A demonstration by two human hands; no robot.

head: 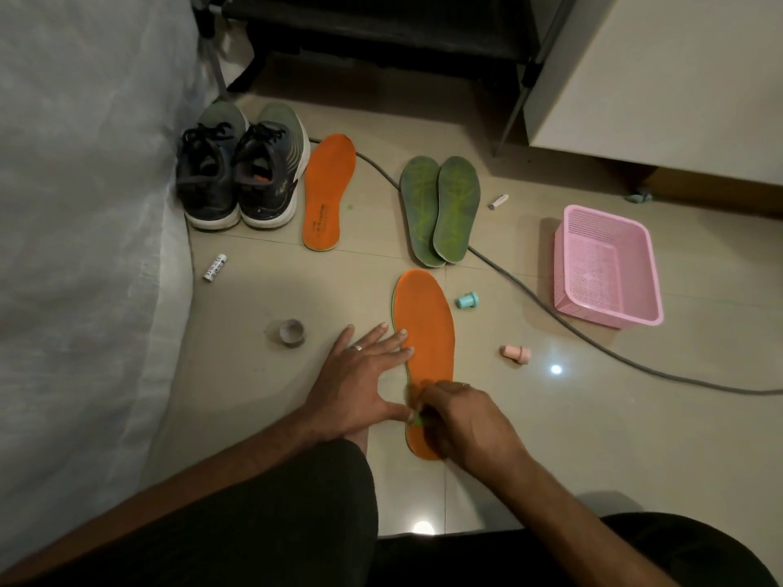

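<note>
An orange insole (426, 332) lies flat on the tiled floor in front of me. My left hand (360, 383) presses on its left edge with straight, spread fingers, thumb at the heel side. My right hand (459, 421) covers the heel part, fingers curled, pinching a small green thing (417, 420) at the insole's edge; what it is I cannot tell. A second orange insole (328, 192) lies beside a pair of dark sneakers (239, 171). Two green insoles (440, 209) lie side by side further right.
A pink mesh basket (608, 266) stands at the right. A grey cable (551, 315) runs across the floor. Tape roll (292, 331), teal cap (468, 299), pink cap (515, 353) and two white tubes (215, 267) (498, 202) lie around. White cloth (84, 205) fills the left.
</note>
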